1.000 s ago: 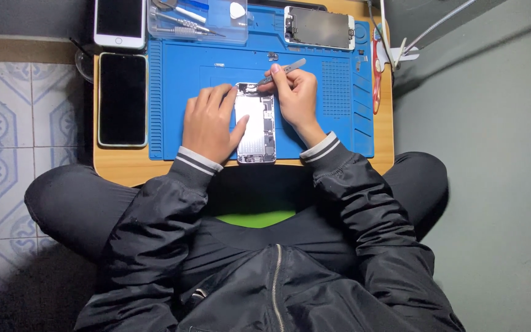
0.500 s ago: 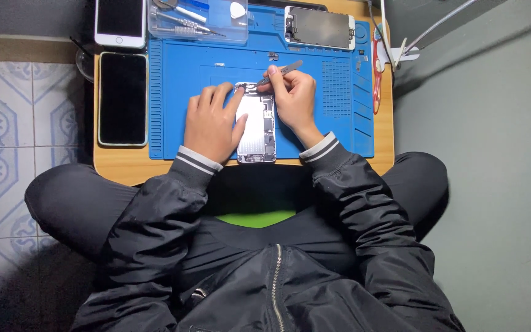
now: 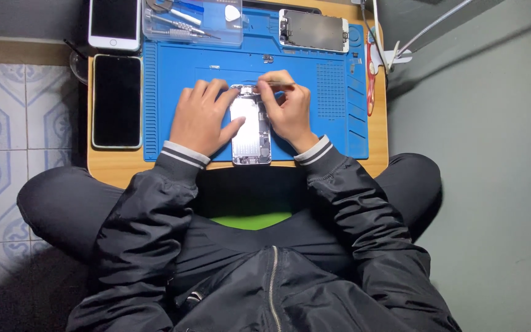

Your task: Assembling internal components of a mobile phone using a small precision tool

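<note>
You are working on an opened phone body (image 3: 251, 130), which is lying lengthwise on the blue work mat (image 3: 314, 132) at the near middle of the small wooden table (image 3: 115, 169), right in front of your lap. Your left hand (image 3: 201, 117) is resting flat on the mat and pressing against the left edge of the phone body, fingers spread and loosely extended, steadying it rather than closing round anything. Your right hand (image 3: 287, 110) is pinching a thin metal tool (image 3: 278, 83), probably tweezers, between thumb and fingertips, and you are holding its tip at the far end of the phone body. Judging from how things are lying, the opening is already done: the separated screen panel (image 3: 313, 31) is sitting face-down at the far right of the mat, and a few tiny parts (image 3: 268, 58) (too small to identify) are lying on the mat just beyond your hands. What remains appears to be the fine work inside the top of the casing and then the closing up, since the screen panel is well apart from the body. A clear tool tray (image 3: 193, 23) is waiting at the far edge, and two other phones (image 3: 117, 101) are lying on the left, untouched.
</note>
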